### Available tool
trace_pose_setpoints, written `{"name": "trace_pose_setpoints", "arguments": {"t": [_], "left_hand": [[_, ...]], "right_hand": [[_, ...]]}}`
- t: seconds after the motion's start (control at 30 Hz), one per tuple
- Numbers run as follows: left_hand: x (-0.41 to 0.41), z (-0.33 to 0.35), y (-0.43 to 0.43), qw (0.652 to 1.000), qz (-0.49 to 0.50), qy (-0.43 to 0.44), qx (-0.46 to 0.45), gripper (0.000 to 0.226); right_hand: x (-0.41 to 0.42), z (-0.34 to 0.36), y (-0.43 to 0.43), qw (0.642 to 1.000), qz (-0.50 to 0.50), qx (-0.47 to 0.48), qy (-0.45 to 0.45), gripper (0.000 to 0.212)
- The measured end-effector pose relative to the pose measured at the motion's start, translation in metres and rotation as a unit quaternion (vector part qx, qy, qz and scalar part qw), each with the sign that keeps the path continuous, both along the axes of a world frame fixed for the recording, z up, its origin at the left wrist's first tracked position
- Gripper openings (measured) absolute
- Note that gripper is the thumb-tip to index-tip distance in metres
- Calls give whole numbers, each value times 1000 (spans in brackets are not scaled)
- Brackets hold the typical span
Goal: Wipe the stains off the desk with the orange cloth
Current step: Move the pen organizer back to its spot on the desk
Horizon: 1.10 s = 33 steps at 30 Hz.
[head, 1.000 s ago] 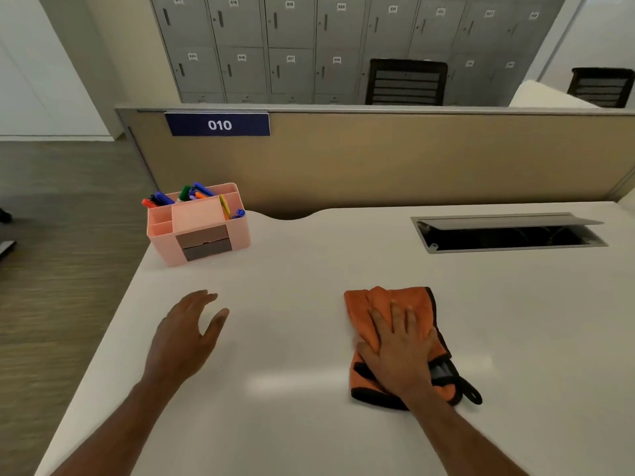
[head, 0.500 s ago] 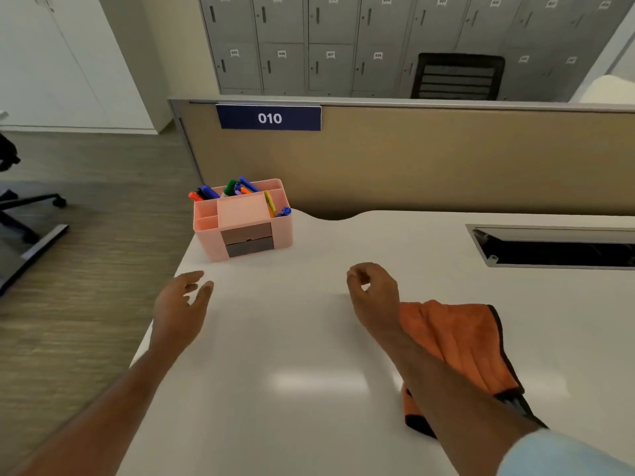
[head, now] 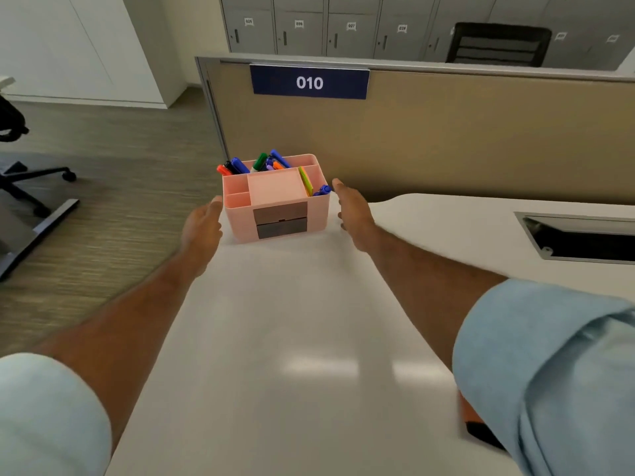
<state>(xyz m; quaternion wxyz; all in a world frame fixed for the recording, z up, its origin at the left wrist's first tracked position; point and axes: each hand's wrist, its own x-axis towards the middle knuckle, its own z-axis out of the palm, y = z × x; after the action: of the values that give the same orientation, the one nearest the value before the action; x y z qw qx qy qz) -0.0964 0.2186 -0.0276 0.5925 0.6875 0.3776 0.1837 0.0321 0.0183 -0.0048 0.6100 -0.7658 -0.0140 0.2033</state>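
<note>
Only a sliver of the orange cloth (head: 468, 412) shows, lying on the white desk (head: 292, 338) at the lower right, mostly hidden under my right sleeve. My left hand (head: 202, 225) is open just left of the pink organiser (head: 278, 201). My right hand (head: 352, 207) is open just right of it. Both palms face the organiser's sides, close to them; whether they touch is unclear. No stains are visible on the desk.
The pink organiser holds several markers and stands at the desk's back left corner. A beige partition (head: 446, 132) labelled 010 runs behind it. A cable tray opening (head: 584, 238) sits in the desk at the right. An office chair base (head: 31, 187) stands on the floor to the left.
My right hand left the orange cloth and both hands reached forward to either side of the pink organiser. The view shifted left and closer, so the cloth slid to the lower right edge.
</note>
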Motion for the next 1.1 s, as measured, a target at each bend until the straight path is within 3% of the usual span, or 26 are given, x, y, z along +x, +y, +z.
{"name": "trace_pose_setpoints", "arguments": {"t": [0.17,0.3,0.37,0.53,0.67,0.83,1.1], "left_hand": [[19,4,-2,996,-72,-22,-47,25],[26,5,-5,995,-46,-21,-89,17],[28,4,-5,995,-57,-6,-79,20],[31,3,-3,998,-32,16,-46,28],[38,4,-14,998,-41,20,-36,34],[57,18,-47,995,-100,-12,-27,18],[98,35,-118,988,-154,11,6,10]], "right_hand": [[-4,15,16,996,48,44,67,58],[2,8,23,996,47,43,62,41],[2,4,26,995,46,46,70,31],[4,1,26,995,46,54,63,43],[4,8,9,995,30,78,63,26],[13,27,-35,993,8,93,75,26],[35,43,-118,996,-18,52,68,37]]}}
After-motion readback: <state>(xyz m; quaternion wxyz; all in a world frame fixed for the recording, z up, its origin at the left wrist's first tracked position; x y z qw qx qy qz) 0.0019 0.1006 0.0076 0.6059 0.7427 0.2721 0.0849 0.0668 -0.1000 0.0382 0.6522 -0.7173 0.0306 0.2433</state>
